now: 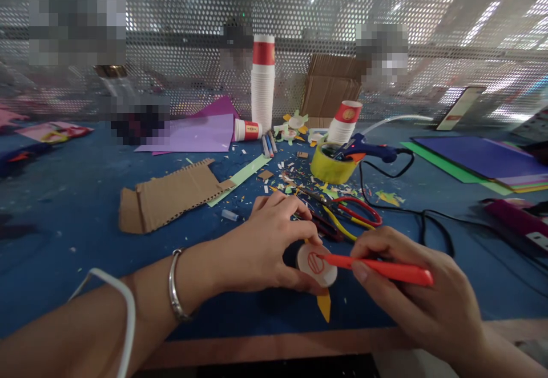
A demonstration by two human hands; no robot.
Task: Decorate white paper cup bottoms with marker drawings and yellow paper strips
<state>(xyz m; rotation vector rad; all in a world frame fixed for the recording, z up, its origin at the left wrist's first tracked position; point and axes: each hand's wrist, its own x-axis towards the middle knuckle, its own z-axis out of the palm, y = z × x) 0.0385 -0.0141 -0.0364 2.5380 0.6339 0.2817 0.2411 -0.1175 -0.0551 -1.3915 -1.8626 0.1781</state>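
My left hand [274,241] grips a small round white disc [327,272] near the table's front edge, thumb and fingers on its left rim. Red lines inside a circle are drawn on its face. An orange pointed paper piece [324,306] sticks out below the disc, and a bit of orange shows above it. My right hand [411,292] is closed around a red-orange marker [389,269], whose tip touches the drawn lines. Just beyond the hands lie scissors with red and yellow handles [357,211].
Cardboard [175,195] lies left, a clear cap [230,214] nearer. Behind stand stacked paper cups [262,92], a yellow tape roll [331,167] and a blue glue gun [372,151]. Paper scraps litter the middle. Coloured sheets [479,158] and a purple power strip [518,224] lie right, with black cable.
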